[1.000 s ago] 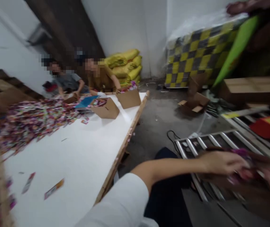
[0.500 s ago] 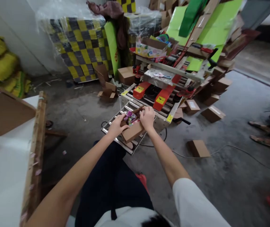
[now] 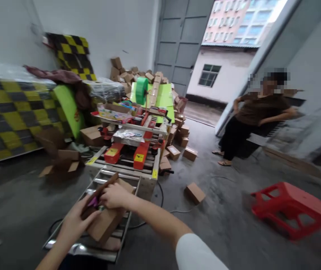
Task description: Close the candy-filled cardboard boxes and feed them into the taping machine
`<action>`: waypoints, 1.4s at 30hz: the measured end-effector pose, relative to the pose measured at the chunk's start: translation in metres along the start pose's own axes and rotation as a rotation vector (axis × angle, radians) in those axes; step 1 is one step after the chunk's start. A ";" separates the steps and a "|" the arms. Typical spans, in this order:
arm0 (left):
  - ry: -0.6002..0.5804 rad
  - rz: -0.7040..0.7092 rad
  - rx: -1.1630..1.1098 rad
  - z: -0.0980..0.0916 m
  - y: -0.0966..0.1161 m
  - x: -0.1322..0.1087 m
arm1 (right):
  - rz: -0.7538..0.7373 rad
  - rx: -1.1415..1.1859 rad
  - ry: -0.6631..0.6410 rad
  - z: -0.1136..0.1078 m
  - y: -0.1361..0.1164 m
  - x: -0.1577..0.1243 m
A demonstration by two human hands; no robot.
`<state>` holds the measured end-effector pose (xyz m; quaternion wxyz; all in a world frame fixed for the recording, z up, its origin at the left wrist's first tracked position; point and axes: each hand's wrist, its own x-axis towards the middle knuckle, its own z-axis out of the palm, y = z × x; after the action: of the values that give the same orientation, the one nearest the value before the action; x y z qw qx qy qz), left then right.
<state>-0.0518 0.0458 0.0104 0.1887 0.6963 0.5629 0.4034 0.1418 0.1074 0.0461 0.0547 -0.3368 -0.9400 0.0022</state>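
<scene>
A small brown cardboard box (image 3: 107, 224) rests on the roller conveyor (image 3: 77, 250) in front of me, its long flap standing up. Purple packets (image 3: 93, 202) show inside its opening. My left hand (image 3: 77, 219) grips the near left end, thumb on the near side and fingers behind the raised flap. Over the opening, my right hand (image 3: 114, 195) is closed on the box's upper edge with bent fingers; their tips are partly hidden by the flap.
Beyond the rollers stands a taping machine (image 3: 132, 138) with orange guides. Closed cartons (image 3: 195, 193) lie on the floor to its right. A red stool (image 3: 292, 210) is at right, a person (image 3: 250, 116) stands farther back, and an open carton (image 3: 62, 161) sits at left.
My view has swung right and up, bringing the doorway, person and stool into sight. My right hand has shifted inward over the box opening, and the box's flap now stands higher.
</scene>
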 end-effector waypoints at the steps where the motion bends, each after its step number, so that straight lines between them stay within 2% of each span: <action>1: -0.006 0.008 -0.010 -0.002 0.005 -0.002 | 0.031 0.008 -0.031 -0.001 -0.004 0.002; 4: 0.043 -0.029 -0.005 -0.004 0.007 -0.002 | 0.046 0.038 -0.074 -0.003 -0.011 0.008; 8: 0.046 -0.061 -0.001 0.000 0.009 0.001 | 0.060 0.075 0.008 -0.005 -0.010 -0.001; 11: -0.061 -0.055 -0.034 -0.003 0.032 -0.006 | 0.119 0.148 0.129 -0.011 -0.016 -0.020; 14: -0.053 -0.032 -0.043 -0.002 0.047 -0.007 | 0.147 0.273 0.278 -0.007 -0.016 -0.032; 18: -0.078 0.035 -0.008 0.002 0.045 -0.018 | 0.443 0.339 0.650 0.006 -0.014 -0.037; 21: -0.182 0.125 0.128 0.007 0.048 -0.034 | 0.591 0.313 0.732 0.008 -0.013 -0.038; 26: -0.220 0.085 0.344 0.012 0.064 -0.051 | 0.749 0.261 0.750 0.016 -0.019 -0.041; 29: -0.158 0.024 0.335 0.016 0.073 -0.062 | 0.821 0.254 0.679 0.032 -0.027 -0.052; 31: -0.082 -0.021 0.293 0.020 0.075 -0.072 | 0.740 0.278 0.560 0.040 -0.026 -0.058; 33: -0.020 -0.043 0.218 0.024 0.075 -0.079 | 0.596 0.291 0.424 0.041 -0.018 -0.058; 35: 0.004 -0.043 0.132 0.026 0.071 -0.082 | 0.492 0.278 0.307 0.036 -0.007 -0.053; 37: -0.001 -0.046 0.067 0.027 0.067 -0.081 | 0.478 0.250 0.238 0.027 -0.001 -0.048; 40: 0.000 -0.093 -0.018 0.026 0.063 -0.076 | 0.505 0.199 0.201 0.016 -0.019 -0.055; 42: 0.011 -0.127 -0.078 0.025 0.061 -0.076 | 0.408 0.166 0.163 0.014 -0.046 -0.072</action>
<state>0.0028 -0.0387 0.0129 0.2379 0.6488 0.5909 0.4162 0.1663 0.0268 0.0263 0.1563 -0.5134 -0.8414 0.0633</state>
